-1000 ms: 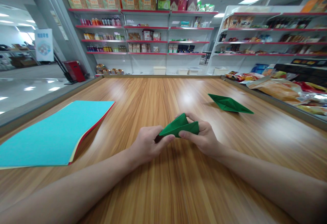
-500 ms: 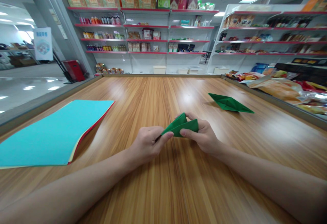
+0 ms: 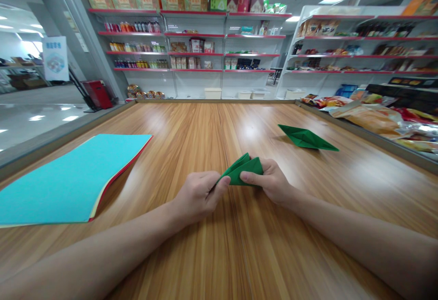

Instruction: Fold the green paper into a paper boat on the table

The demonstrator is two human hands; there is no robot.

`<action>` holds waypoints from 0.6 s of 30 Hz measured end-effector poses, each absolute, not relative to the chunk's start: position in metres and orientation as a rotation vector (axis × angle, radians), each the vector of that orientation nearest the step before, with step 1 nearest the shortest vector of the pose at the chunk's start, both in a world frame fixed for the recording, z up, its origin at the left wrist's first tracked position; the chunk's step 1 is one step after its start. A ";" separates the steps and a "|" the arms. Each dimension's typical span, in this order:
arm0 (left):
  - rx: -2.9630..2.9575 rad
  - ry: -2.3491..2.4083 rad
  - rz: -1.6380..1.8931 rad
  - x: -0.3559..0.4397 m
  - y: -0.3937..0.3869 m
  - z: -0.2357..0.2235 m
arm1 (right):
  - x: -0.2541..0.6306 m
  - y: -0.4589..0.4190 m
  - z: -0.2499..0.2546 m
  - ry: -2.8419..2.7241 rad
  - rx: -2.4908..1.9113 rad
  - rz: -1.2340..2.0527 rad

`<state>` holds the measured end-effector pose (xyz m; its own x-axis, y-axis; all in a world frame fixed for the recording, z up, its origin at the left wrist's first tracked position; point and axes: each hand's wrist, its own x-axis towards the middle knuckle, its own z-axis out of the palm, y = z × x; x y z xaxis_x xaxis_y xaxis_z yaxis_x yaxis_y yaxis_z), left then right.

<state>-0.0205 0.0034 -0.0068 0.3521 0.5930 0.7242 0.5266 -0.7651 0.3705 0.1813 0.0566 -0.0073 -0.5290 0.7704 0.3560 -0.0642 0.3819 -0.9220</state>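
Note:
A piece of folded green paper is held between my hands above the middle of the wooden table. My left hand pinches its left tip between thumb and fingers. On the other end, my right hand has its thumb pressed on the near face, with the fingers behind, partly hidden by the paper. Two pointed flaps stand up side by side along its top. Farther back to the right lies a green folded paper boat, long and pointed at both ends, which neither hand touches.
On the left lies a stack of coloured paper sheets, turquoise on top, with yellow and red edges showing. A raised grey rim borders the table. Packaged snacks are heaped beyond the right edge. Stocked shelves stand at the back.
The two flaps of the held paper have come closer together, and its right end has tilted up slightly. Both hands keep their grip. The boat and the stack lie as before.

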 end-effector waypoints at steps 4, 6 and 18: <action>2.394 1.082 1.384 -0.021 0.002 -0.004 | 0.184 0.057 -0.010 -1.751 -0.658 1.261; 2.271 1.114 1.288 -0.023 0.003 -0.003 | 0.185 0.057 -0.008 -1.761 -0.688 1.223; 1.681 0.918 0.684 -0.031 0.013 0.003 | 0.177 0.044 0.003 -2.072 -0.759 1.393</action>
<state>-0.0315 0.0131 0.0030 0.5418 0.8405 -0.0016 0.2389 -0.1522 0.9591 0.1775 0.0437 0.0027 -0.7046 0.7004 0.1137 0.1590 0.3119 -0.9367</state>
